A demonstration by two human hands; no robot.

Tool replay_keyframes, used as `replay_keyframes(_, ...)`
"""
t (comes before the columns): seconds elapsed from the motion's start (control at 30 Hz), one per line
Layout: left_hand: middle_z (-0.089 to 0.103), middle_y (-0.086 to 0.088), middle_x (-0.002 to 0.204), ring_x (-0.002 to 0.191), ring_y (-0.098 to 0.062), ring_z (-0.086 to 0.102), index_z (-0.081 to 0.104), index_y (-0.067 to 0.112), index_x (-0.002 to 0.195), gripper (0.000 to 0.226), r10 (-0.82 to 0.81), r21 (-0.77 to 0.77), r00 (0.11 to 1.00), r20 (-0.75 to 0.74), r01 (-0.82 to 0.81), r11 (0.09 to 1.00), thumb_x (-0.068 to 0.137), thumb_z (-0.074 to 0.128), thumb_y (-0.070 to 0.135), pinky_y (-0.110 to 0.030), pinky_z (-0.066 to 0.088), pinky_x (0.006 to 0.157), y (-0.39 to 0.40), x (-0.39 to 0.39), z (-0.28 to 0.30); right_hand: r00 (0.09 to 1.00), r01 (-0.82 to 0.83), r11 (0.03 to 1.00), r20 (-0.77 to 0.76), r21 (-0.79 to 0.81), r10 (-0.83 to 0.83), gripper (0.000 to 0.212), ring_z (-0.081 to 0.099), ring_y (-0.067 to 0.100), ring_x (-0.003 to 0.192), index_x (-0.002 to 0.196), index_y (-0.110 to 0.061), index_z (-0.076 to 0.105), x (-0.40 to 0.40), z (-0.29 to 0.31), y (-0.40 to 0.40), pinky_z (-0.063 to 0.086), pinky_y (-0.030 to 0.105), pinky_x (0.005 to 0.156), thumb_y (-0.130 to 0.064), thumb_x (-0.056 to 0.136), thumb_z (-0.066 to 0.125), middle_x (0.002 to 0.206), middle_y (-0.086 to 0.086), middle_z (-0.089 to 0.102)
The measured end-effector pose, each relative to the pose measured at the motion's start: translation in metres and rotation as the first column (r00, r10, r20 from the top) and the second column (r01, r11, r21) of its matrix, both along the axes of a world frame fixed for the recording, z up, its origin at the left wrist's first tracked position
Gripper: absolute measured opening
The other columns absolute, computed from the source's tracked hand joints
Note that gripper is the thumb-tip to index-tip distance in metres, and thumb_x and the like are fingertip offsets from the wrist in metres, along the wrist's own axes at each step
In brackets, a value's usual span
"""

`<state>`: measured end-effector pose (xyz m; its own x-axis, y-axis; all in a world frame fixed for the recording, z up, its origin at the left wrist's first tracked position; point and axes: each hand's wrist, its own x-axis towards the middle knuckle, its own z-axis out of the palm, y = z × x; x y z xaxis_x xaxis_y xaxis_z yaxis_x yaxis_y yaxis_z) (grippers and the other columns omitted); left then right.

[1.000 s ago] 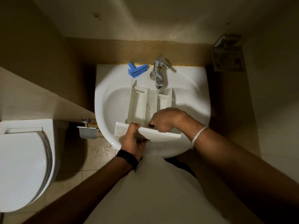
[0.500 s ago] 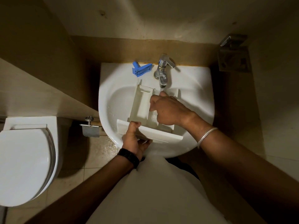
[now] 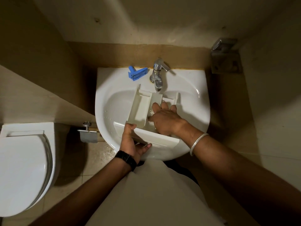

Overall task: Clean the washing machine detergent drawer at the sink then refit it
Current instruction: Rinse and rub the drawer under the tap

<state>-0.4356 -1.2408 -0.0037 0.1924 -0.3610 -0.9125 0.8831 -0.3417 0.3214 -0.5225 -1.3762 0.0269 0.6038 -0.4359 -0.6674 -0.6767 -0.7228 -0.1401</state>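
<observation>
- Drawer [image 3: 140, 106] lies in the sink [image 3: 192, 101], white on white, its long axis running from the front panel at the near rim away toward the tap [image 3: 157, 79]; the far end sits right under the spout.
- Sink carries a blue insert [image 3: 137, 73] on its back ledge, left of the tap and well apart from the drawer. It is likely a part of the drawer that will need refitting.
- Left hand [image 3: 130, 142] grips the front panel at its left part, thumb over the top edge and fingers [image 3: 145, 146] curled under it, steadying the whole drawer against the rim.
- Right hand [image 3: 164, 119] lies flat and spread inside the drawer, palm down, its straight fingers pointing toward the tap and pressing into the middle and right compartments. It holds nothing. Water glints beside it, though I cannot tell whether the tap runs.
- Key relation: the compartments stretch away from the right fingers along the same line as the drawer's long axis, so rubbing strokes would run toward and back from the tap. The right hand is nearer the uncleaned far end; the left compartment lies just beside it, open and untouched.
- Judged stage: washing is under way; refitting is not yet begun.
</observation>
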Motion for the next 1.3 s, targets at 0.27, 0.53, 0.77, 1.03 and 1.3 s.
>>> replay_keyframes(0.27, 0.056, -0.012, 0.093, 0.096, -0.032, 0.055, 0.058, 0.015, 0.093, 0.049, -0.006, -0.005, 1.000, -0.007, 0.006, 1.000, 0.059, 0.072, 0.047, -0.060, 0.051, 0.100, -0.002, -0.004, -0.004, 1.000, 0.019, 0.995, 0.003, -0.097, -0.019, 0.053, 0.034, 0.029, 0.120, 0.133, -0.034, 0.061, -0.002, -0.001, -0.015, 0.020, 0.044, 0.086, -0.008, 0.089, 0.050, 0.108, -0.003, 0.026)
replay_keyframes(0.53, 0.069, -0.012, 0.092, 0.097, -0.034, 0.065, 0.062, 0.013, 0.098, 0.039, 0.008, -0.033, 1.000, 0.001, -0.008, 0.999, 0.075, 0.069, 0.044, -0.051, 0.054, 0.093, 0.004, -0.006, -0.008, 0.992, -0.117, 0.978, -0.026, 0.174, 0.123, 0.049, 0.034, 0.025, 0.113, 0.133, -0.040, 0.066, -0.012, 0.006, -0.008, 0.032, 0.044, 0.095, -0.011, 0.096, 0.051, 0.115, -0.004, 0.036)
replay_keyframes(0.77, 0.064, -0.015, 0.096, 0.093, -0.032, 0.066, 0.067, 0.010, 0.100, 0.052, 0.092, -0.068, 0.995, 0.046, -0.089, 0.994, 0.056, 0.082, 0.032, -0.052, 0.059, 0.092, 0.007, -0.009, -0.002, 0.936, 0.225, 0.961, 0.240, 0.159, -0.259, 0.066, 0.038, 0.022, 0.121, 0.138, -0.031, 0.065, -0.010, -0.004, -0.044, 0.036, 0.042, 0.112, 0.004, 0.087, 0.043, 0.136, -0.013, 0.055)
replay_keyframes(1.03, 0.070, -0.004, 0.087, 0.079, -0.019, 0.073, 0.048, -0.002, 0.141, 0.106, 0.249, -0.120, 0.951, 0.186, -0.229, 0.966, 0.045, 0.087, 0.022, -0.040, 0.062, 0.076, 0.011, -0.017, 0.003, 0.767, 0.500, 0.860, 0.412, 0.095, -0.492, 0.063, 0.034, 0.019, 0.132, 0.146, -0.027, 0.057, -0.038, -0.028, -0.030, 0.029, 0.034, 0.094, 0.000, 0.091, 0.047, 0.153, -0.015, 0.049)
replay_keyframes(1.3, 0.071, -0.004, 0.100, 0.086, -0.016, 0.075, 0.046, 0.010, 0.129, 0.097, 0.260, -0.112, 0.904, 0.339, -0.235, 0.965, 0.044, 0.089, 0.030, -0.035, 0.061, 0.071, 0.016, -0.025, 0.017, 0.535, 0.617, 0.736, 0.538, 0.277, -0.651, 0.063, 0.040, 0.022, 0.143, 0.153, -0.018, 0.048, -0.042, -0.036, -0.009, 0.024, 0.023, 0.116, -0.001, 0.092, 0.057, 0.154, 0.001, 0.045)
